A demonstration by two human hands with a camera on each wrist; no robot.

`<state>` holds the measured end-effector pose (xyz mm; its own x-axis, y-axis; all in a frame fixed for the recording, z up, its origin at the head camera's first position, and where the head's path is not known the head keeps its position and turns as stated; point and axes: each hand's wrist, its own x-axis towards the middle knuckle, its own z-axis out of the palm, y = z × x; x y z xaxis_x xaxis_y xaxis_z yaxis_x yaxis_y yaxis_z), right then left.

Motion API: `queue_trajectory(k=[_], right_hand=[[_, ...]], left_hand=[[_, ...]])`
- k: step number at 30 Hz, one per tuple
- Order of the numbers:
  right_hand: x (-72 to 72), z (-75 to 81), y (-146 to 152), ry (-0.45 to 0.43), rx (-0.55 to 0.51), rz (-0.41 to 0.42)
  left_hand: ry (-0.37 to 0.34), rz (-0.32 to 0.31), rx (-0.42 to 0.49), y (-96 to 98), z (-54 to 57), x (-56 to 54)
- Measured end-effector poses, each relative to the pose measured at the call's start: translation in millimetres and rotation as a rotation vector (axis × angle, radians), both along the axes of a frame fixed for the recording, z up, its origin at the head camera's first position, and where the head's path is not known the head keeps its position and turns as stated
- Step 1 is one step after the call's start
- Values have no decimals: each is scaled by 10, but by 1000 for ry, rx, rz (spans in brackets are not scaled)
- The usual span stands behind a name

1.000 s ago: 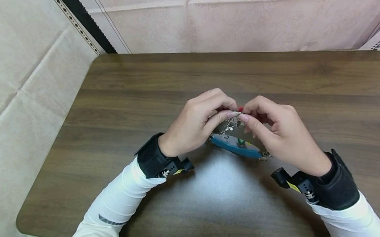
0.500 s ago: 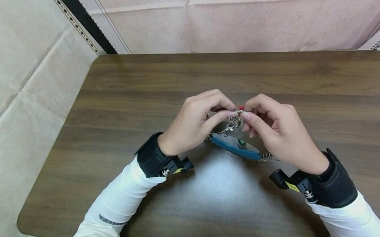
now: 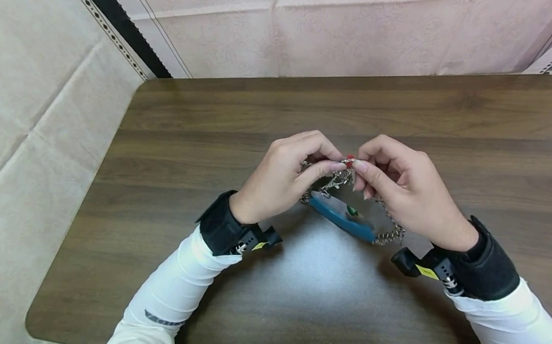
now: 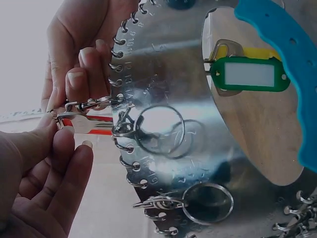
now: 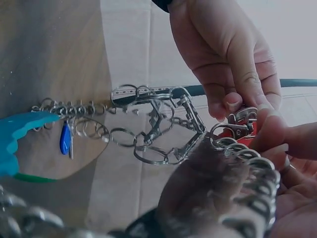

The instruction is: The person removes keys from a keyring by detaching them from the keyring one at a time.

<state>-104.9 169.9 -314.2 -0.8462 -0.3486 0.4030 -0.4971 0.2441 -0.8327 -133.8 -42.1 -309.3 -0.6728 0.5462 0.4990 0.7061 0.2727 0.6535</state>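
Observation:
A shiny metal plate (image 4: 163,54) with a blue grip handle (image 3: 337,217) is held up over the table, its numbered edge lined with small rings. At its far edge both hands meet over a snap hook (image 4: 91,103), a key (image 4: 79,121) and a red tag (image 3: 350,161). My left hand (image 3: 286,170) pinches the key between thumb and fingers. Right against it, my right hand (image 3: 402,189) pinches the snap hook's end, its other fingers curled beneath. Where the metal parts join is partly hidden by the fingertips.
Other snap hooks and split rings (image 4: 208,204) hang from the plate. A green key tag (image 4: 250,74) shows through the handle opening, with a blue tag (image 5: 65,138) elsewhere on the rings. Below lies the brown wooden table (image 3: 209,130); pale cloth (image 3: 323,30) hangs behind it.
The plate has tilted, its right end swinging down towards me and showing more rings there. My right hand has risen slightly; both hands keep pinching at the same spot.

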Motion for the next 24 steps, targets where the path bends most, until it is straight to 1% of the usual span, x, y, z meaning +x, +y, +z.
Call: queue_trajectory(k=[4,12,18,24], right_hand=[[-4,-4,2,-13,-5,7],[-9,-16,2,-30,-25,15],[-14,-22,3,-40,-43,12],[-23,-29,-3,-47,-68,20]], left_hand=[[-8,-10,5,-4,3,-4],[-54,-25,-12,-24,13,-18],[-59,-32,-16,-25,7,-23],[-87,-39,-22,-21,1,-24]])
